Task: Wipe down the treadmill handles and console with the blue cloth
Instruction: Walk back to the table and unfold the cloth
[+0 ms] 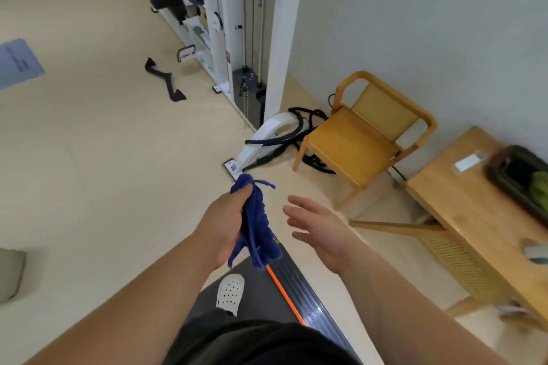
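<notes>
My left hand (224, 222) grips a bunched blue cloth (257, 225), which hangs down from my fist in front of me. Just to the right of the cloth, my right hand (318, 231) is held out with its fingers straight and holds nothing; a small gap separates it from the cloth. Below my hands lies the dark treadmill deck (299, 284) with an orange stripe along its side, and my white shoe (230, 293) stands on it. The treadmill handles and console are out of view.
A wooden chair (355, 133) stands by the wall on the right, with a wooden table (474, 204) nearer me. A white cable machine (237, 38) rises ahead, black cables at its foot. A black strap (164, 78) lies on the beige floor.
</notes>
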